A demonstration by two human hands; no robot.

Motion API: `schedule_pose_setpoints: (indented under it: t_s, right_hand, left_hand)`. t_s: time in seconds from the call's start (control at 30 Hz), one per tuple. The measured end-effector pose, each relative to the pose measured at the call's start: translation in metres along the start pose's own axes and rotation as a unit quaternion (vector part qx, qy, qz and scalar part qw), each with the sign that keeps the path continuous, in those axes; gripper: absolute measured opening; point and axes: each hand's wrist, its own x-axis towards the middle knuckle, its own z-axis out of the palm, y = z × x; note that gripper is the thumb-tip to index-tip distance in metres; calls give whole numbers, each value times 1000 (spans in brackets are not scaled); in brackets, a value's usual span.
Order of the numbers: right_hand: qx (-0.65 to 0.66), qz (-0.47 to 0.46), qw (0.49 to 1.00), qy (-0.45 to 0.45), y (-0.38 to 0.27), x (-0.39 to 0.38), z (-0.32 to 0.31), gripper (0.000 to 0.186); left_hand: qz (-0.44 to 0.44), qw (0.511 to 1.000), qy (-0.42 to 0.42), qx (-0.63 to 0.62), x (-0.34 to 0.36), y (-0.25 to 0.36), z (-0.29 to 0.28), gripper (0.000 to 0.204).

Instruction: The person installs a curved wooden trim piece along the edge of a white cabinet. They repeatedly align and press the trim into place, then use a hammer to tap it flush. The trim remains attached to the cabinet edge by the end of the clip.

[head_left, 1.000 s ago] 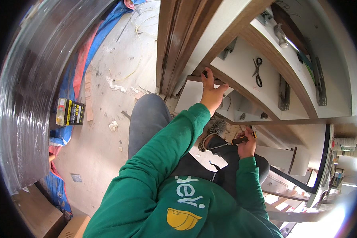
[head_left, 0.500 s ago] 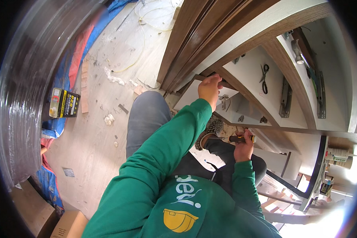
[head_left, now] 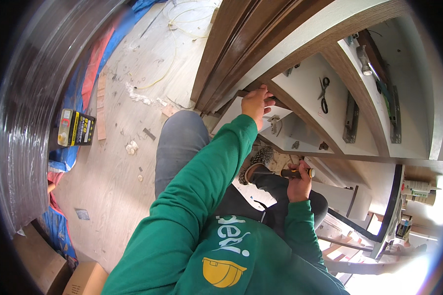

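My left hand reaches to the upper edge of a small white cabinet door, its fingers apart and partly in front of the dark wood frame. I cannot tell whether the fingertips touch the wood. Just below that hand, a metal hinge is on the white panel. In my right hand, near my right knee, is a screwdriver with a black and yellow handle, lying roughly sideways. My fingers wrap round the handle.
On the cabinet's shelves are black scissors, a metal drawer slide and a silver tool. Left on the floor lie debris and a yellow-black box beside a plastic-wrapped stack. A cardboard box stands lower left.
My left hand has shifted slightly left, and its fingers are more spread. The right hand keeps its hold on the screwdriver. The whole view has shifted a little.
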Motion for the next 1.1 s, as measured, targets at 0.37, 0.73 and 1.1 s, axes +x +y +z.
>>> schedule_pose_setpoints:
  t_s: [0.37, 0.73, 1.1]
  right_hand:
    - [-306, -97, 928, -188, -111, -71, 44, 35]
    - [-427, -256, 824, -270, -279, -184, 58, 42]
    - [-593, -384, 640, -302, -223, -75, 81, 52]
  left_hand:
    - [109, 985, 34, 126, 0, 1, 2, 42]
    - [66, 978, -100, 169, -59, 10, 26, 104]
    - [79, 967, -131, 204, -60, 9, 26, 108]
